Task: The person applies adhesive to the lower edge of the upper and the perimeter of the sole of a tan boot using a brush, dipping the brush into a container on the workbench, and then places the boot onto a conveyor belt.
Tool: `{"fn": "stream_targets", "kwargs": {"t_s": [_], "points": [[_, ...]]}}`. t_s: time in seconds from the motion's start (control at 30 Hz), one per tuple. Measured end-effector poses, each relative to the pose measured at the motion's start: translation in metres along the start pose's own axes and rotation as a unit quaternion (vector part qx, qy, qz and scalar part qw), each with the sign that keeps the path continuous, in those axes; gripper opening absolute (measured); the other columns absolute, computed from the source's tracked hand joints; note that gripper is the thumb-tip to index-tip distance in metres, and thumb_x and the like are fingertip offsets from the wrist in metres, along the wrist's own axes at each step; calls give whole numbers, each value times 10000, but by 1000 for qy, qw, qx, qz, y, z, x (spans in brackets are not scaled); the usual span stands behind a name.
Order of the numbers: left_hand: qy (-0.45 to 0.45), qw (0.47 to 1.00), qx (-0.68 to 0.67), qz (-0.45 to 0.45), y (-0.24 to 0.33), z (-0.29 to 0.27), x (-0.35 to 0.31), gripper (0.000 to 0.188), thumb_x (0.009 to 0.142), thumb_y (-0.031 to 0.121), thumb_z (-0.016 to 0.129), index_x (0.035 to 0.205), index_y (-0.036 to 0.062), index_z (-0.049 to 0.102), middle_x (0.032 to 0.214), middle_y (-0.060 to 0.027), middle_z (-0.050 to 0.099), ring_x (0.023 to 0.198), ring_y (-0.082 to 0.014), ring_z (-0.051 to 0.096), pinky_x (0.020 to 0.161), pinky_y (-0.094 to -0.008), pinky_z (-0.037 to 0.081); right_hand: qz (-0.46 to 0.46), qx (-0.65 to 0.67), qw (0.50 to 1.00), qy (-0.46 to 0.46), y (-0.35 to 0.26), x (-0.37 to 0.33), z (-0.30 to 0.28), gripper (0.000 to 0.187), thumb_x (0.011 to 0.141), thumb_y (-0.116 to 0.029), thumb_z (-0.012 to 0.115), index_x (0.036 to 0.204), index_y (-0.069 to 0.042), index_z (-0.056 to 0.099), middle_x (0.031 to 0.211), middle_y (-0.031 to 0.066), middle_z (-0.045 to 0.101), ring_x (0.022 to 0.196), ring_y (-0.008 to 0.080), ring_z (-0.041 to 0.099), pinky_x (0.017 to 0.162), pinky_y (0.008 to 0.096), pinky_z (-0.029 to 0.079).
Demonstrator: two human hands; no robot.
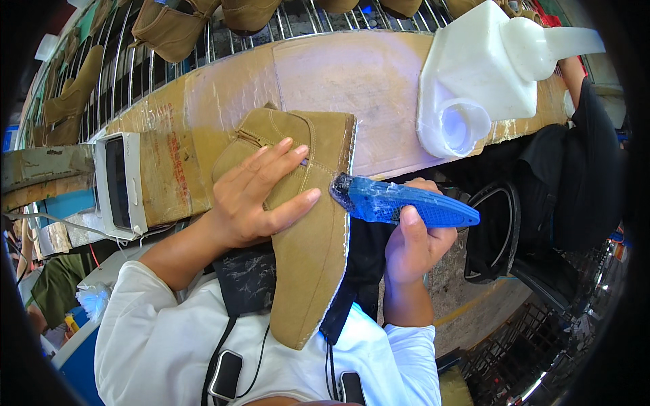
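Note:
A tan suede boot upper (308, 264) lies across the edge of the cardboard-covered bench and over my lap. It has a short zip and a whitish line along its right edge. My left hand (250, 196) rests flat on it, fingers and thumb stretched out. In my right hand (420, 247) is a blue-handled glue brush (413, 206), thumb on top and fingers underneath. Its dark, clotted tip touches or nearly touches the upper's right edge. A white plastic glue bottle (474, 64) stands at the far right, with a round open cup (462, 128) at its near corner.
Beyond the cardboard (352, 74) is a metal wire rack (298, 21) carrying several tan boot uppers (172, 30). A white-framed box with a dark front (120, 183) stands at the left. Black fabric (575, 183) hangs at the right.

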State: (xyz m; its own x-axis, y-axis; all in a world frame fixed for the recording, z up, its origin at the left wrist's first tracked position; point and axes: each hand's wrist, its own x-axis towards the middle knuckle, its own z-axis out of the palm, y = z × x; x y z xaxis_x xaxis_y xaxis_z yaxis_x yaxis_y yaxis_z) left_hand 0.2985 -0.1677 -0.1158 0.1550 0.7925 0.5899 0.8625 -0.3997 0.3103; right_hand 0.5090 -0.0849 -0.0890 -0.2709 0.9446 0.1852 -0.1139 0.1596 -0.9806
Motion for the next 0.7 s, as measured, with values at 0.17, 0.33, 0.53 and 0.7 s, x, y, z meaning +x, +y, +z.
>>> {"fn": "stream_targets", "kwargs": {"t_s": [0.17, 0.33, 0.53, 0.7], "points": [[0, 1000, 3, 5, -1, 0, -1, 342, 794, 166, 638, 1125, 219, 568, 1170, -187, 593, 1026, -338, 624, 813, -386, 542, -8, 8, 1000, -26, -3, -1, -15, 285, 756, -172, 618, 881, 82, 580, 869, 148, 583, 766, 185, 506, 715, 305, 397], [8, 1000, -7, -1, 0, 2, 2, 343, 788, 166, 639, 1121, 213, 575, 1176, -188, 592, 1027, -337, 624, 813, -384, 543, 26, -1, 1000, 17, -8, 2, -9, 304, 759, -182, 622, 894, 87, 579, 870, 152, 581, 777, 193, 518, 743, 308, 417], [7, 1000, -7, -7, 2, -1, 5, 375, 760, 180, 664, 1126, 199, 586, 1172, -194, 594, 1028, -340, 623, 813, -385, 541, -3, 35, 997, -68, -23, -3, -22, 206, 746, -153, 669, 816, 31, 609, 798, 119, 596, 688, 160, 522, 626, 293, 408], [6, 999, -30, -27, 4, -2, 10, 450, 698, 200, 707, 1135, 188, 602, 1173, -197, 589, 1027, -349, 621, 819, -396, 532, -133, 51, 966, -216, -56, -9, -28, 260, 696, -168, 758, 823, 41, 669, 691, 152, 638, 523, 237, 582, 456, 331, 436]]}}
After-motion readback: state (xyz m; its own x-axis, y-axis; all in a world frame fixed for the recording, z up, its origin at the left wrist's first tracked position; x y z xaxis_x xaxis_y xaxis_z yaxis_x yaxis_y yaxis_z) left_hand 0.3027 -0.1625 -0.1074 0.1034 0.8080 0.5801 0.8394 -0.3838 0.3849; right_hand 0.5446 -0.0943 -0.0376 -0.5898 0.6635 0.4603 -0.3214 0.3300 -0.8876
